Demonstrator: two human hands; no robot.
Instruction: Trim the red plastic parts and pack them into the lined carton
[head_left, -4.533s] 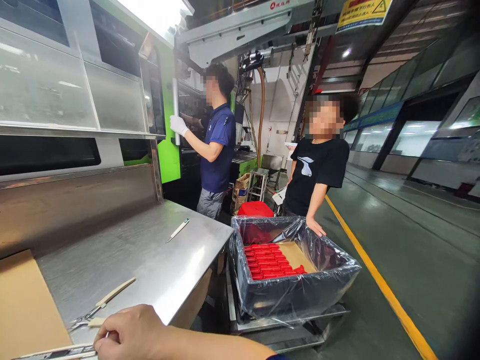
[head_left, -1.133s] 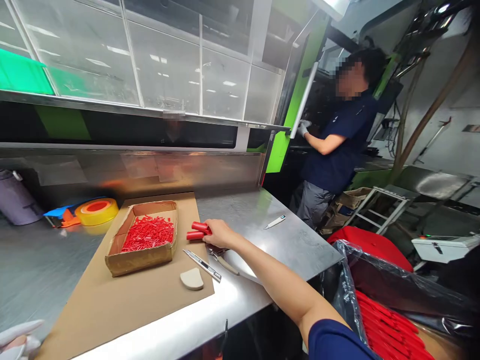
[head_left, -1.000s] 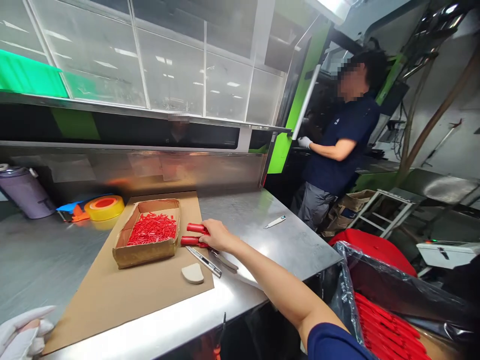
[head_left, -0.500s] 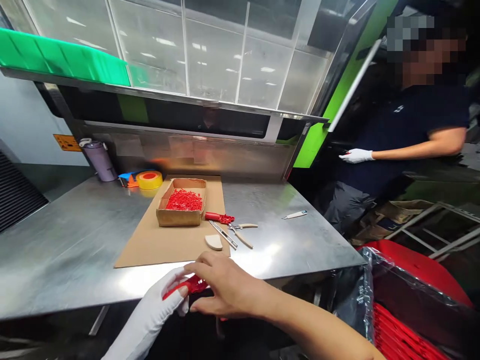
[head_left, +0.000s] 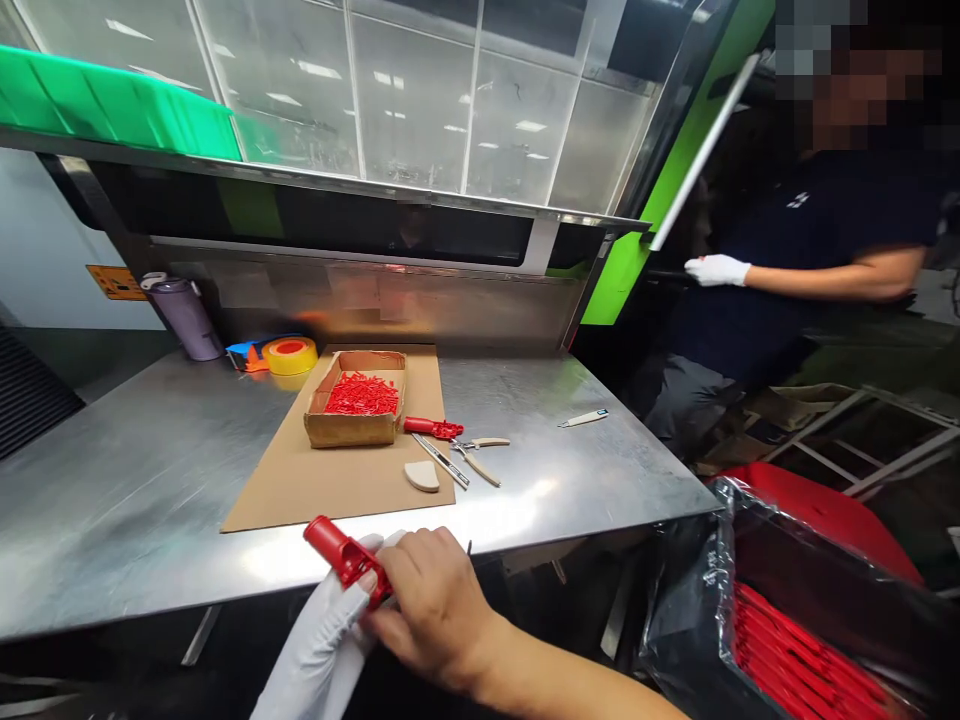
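We have a shiny metal bench (head_left: 135, 470) before us. Taking the brown cardboard sheet (head_left: 300, 495) lying on it as our dial, twelve toward the far edge, we see a purple bottle (head_left: 184, 318) standing around ten, then a blue-and-orange item (head_left: 247, 355) and a yellow tape roll (head_left: 290, 368) nearer eleven. The sheet bears an open box (head_left: 351, 431) toward twelve and a pale wedge (head_left: 421, 477) around four. Near three, a red part (head_left: 431, 428) and a silver cutter (head_left: 442, 461) straddle its edge; farther out we find pliers (head_left: 463, 447) and a white pen-like tool (head_left: 583, 418).
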